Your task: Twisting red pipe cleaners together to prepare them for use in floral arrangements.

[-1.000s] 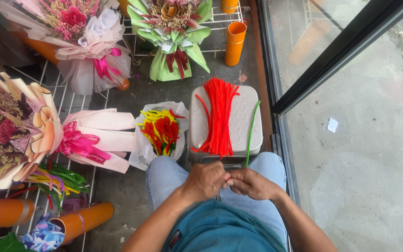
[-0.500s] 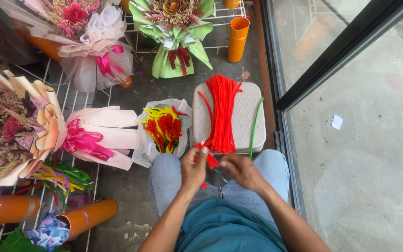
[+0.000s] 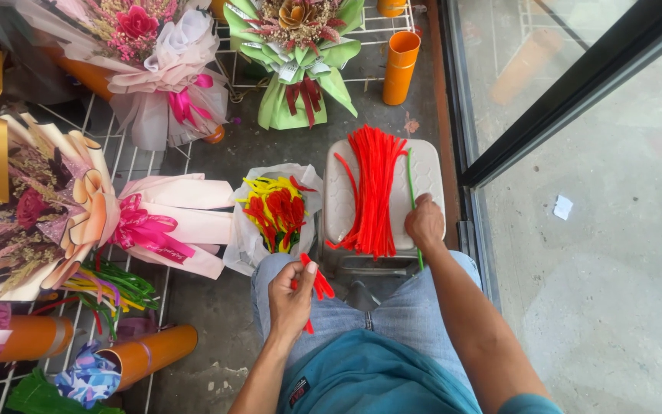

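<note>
My left hand [image 3: 291, 295] is closed around a small folded piece of red pipe cleaner [image 3: 318, 284] above my lap. Reaching forward, my right hand [image 3: 424, 224] rests on the white stool [image 3: 430, 180] and pinches a green pipe cleaner [image 3: 411, 184] that lies along the stool's right side. A thick bundle of red pipe cleaners [image 3: 371, 192] lies on the same stool, just left of that hand. On the floor to the left, a white plastic bag [image 3: 250, 230] holds red and yellow shaped pieces [image 3: 276, 208].
Wrapped bouquets surround me: green [image 3: 300, 54] ahead, pink-white [image 3: 158, 69] at far left, cream with a pink bow [image 3: 78, 215] on a white wire rack [image 3: 128, 161]. Orange tubes [image 3: 400, 67] stand about. A glass door frame [image 3: 576, 84] runs along the right.
My hands were together over my lap. They have parted: the right one reached out to the stool and took the green pipe cleaner, while the left one keeps the red piece.
</note>
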